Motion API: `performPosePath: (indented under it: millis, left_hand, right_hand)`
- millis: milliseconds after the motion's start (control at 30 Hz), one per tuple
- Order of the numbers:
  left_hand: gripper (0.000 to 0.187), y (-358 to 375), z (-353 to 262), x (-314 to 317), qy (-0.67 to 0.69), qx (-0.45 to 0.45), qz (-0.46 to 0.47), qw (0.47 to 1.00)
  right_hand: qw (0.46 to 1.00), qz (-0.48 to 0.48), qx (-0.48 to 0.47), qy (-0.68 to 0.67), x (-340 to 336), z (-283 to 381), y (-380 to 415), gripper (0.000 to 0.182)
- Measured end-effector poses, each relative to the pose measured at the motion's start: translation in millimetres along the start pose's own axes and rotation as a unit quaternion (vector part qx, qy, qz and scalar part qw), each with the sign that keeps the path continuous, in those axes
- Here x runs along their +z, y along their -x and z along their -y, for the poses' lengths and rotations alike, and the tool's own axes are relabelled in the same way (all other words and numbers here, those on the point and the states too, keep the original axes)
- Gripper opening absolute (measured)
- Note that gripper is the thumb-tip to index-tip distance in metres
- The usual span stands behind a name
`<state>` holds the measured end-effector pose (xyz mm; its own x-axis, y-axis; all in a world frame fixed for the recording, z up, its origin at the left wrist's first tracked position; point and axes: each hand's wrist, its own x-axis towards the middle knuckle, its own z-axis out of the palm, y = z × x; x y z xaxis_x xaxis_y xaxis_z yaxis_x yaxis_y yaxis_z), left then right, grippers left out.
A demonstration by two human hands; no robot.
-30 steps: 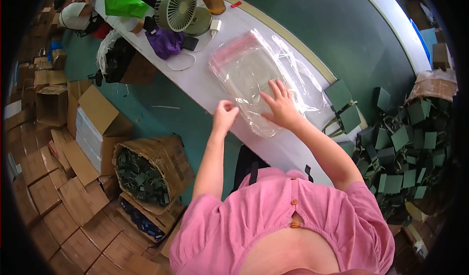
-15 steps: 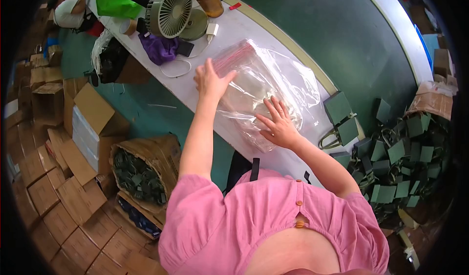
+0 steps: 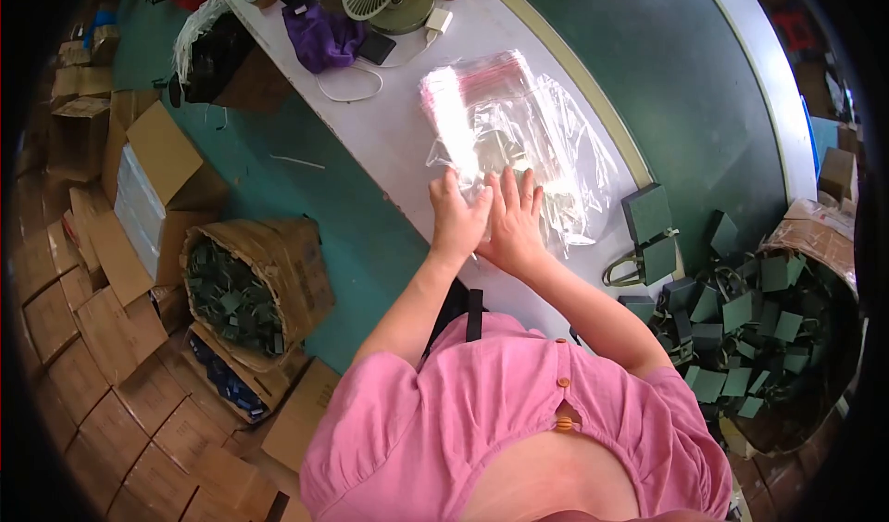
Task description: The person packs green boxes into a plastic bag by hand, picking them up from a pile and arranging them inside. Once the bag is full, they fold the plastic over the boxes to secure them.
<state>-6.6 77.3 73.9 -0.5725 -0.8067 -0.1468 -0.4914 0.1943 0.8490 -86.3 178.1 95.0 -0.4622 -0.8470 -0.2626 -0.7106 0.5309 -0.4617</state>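
A stack of clear plastic bags [image 3: 520,114] with pinkish-red strips along its far edge lies on the white table, shiny and wrinkled. At the stack's near edge my left hand [image 3: 457,218] is open, its fingers toward the plastic and its thumb against my right hand. My right hand [image 3: 514,224] lies on the near part of the bags, palm down with fingers spread. To the right, at the table's edge, sit small dark green boxes [image 3: 647,213], one with a ribbon loop.
A fan [image 3: 404,8], a purple cloth pouch [image 3: 319,36] and a white charger [image 3: 439,22] with its cable are on the far table. Green boxes [image 3: 736,316] fill a large container at right. Open cartons [image 3: 278,276] stand on the floor at left.
My left hand has moved from the far left of the bags back toward me, beside my right hand. My right hand has shifted slightly left. The view has shifted too.
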Motion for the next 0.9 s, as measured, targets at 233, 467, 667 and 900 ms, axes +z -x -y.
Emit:
performPosePath:
  millis: [233,467,667,900]
  left_hand:
    - [0.051,1,-34,-13,-0.071,0.002,0.136,0.988]
    - [0.047,-20,20,-12,0.036,0.025,0.008,0.999]
    - [0.058,-26,2,-1,0.387,-0.162,0.044,0.906]
    - [0.057,-22,9,17,0.307,-0.112,-0.009,0.945]
  right_hand:
    - [0.984,-0.077,-0.01,0.158,31,-1,-23,0.066]
    - [0.99,-0.063,0.061,0.111,14,8,-37,0.068]
    - [0.99,-0.102,-0.027,0.097,6,-28,-46,0.039]
    - [0.993,-0.11,0.027,-0.024,-30,-39,-42,0.034]
